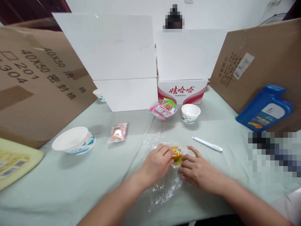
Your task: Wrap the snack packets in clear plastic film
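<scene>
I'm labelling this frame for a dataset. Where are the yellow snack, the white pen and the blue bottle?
yellow snack (176, 155), head view, on its wrapper between the two hands.
white pen (207, 144), head view, on the middle of its barrel.
blue bottle (265, 108), head view, on its flat front face.

Glossy crinkled clear plastic bag (164, 188), matt pale cloth table cover (70, 182), paper bowl (73, 140), brown cardboard (35, 81).

Both my forearms reach in from the bottom edge and converge at the centre. My left hand (156, 164) lies palm down, fingers curled in a pinch. My right hand (199, 171) faces it, fingertips nearly meeting.
</scene>
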The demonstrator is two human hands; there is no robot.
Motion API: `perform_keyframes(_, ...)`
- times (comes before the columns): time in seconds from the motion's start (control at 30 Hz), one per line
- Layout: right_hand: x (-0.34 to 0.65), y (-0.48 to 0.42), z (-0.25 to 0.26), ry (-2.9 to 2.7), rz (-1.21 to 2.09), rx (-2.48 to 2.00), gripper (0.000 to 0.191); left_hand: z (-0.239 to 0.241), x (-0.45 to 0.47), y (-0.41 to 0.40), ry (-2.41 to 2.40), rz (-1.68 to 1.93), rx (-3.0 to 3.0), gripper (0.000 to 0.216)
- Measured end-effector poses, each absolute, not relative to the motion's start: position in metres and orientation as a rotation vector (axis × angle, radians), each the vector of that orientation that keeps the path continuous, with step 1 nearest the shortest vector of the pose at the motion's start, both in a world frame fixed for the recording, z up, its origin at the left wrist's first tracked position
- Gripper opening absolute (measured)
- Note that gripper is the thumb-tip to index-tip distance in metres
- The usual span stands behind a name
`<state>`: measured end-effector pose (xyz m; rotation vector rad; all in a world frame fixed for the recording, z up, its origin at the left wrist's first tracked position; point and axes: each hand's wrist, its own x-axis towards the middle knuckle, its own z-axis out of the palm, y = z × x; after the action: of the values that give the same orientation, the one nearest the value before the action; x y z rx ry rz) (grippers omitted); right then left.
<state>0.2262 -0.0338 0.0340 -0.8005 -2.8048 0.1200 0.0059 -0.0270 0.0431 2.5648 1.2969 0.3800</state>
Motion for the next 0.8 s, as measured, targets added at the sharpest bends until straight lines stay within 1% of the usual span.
perform_keyframes(0.03,0.226,-0.034,0.033,-2.819,0.102,-0.801,0.021,0.038,0.006,-0.02,1.286,0.412,2.571,0.032)
perform_keyframes(0.1,0.228,-0.033,0.032,-2.832,0.032,-0.907,0.023,0.027,0.006,-0.01,1.284,0.365,2.554,0.061)
perform_keyframes(0.13,0.23,-0.032,0.031,-2.825,-0.017,-1.014,0.023,0.022,0.005,-0.008,1.298,0.317,2.538,0.07)
perform_keyframes(0.17,0.233,-0.032,0.031,-2.809,-0.069,-1.143,0.023,0.019,0.005,-0.007,1.323,0.278,2.521,0.073)
perform_keyframes(0.3,0.242,-0.034,0.034,-2.722,-0.224,-1.577,0.021,0.016,0.008,-0.011,1.366,0.229,2.517,0.071)
perform_keyframes(0.4,0.243,-0.038,0.035,-2.685,-0.291,-1.709,0.015,0.015,0.012,-0.015,1.382,0.217,2.526,0.075)
perform_keyframes(0.43,0.243,-0.038,0.035,-2.672,-0.316,-1.721,0.019,0.014,0.013,-0.016,1.396,0.211,2.524,0.076)
perform_keyframes(0.47,0.243,-0.038,0.034,-2.65,-0.35,-1.723,0.026,0.014,0.013,-0.017,1.411,0.206,2.521,0.076)
perform_keyframes(0.6,0.249,-0.03,0.027,-2.519,-0.531,-1.736,0.072,0.011,0.014,-0.018,1.469,0.203,2.516,0.079)
perform_keyframes(0.63,0.253,-0.027,0.025,-2.5,-0.549,-1.747,0.08,0.011,0.014,-0.018,1.486,0.191,2.51,0.08)
perform_keyframes(0.67,0.257,-0.024,0.025,-2.488,-0.549,-1.765,0.083,0.011,0.014,-0.019,1.507,0.172,2.499,0.082)
perform_keyframes(0.7,0.263,-0.022,0.025,-2.48,-0.536,-1.793,0.083,0.012,0.014,-0.019,1.529,0.149,2.485,0.084)
perform_keyframes(0.73,0.269,-0.019,0.025,-2.47,-0.519,-1.83,0.078,0.013,0.013,-0.019,1.551,0.126,2.469,0.085)
perform_keyframes(0.8,0.283,-0.015,0.029,-2.434,-0.49,-1.92,0.056,0.014,0.011,-0.019,1.591,0.092,2.441,0.085)
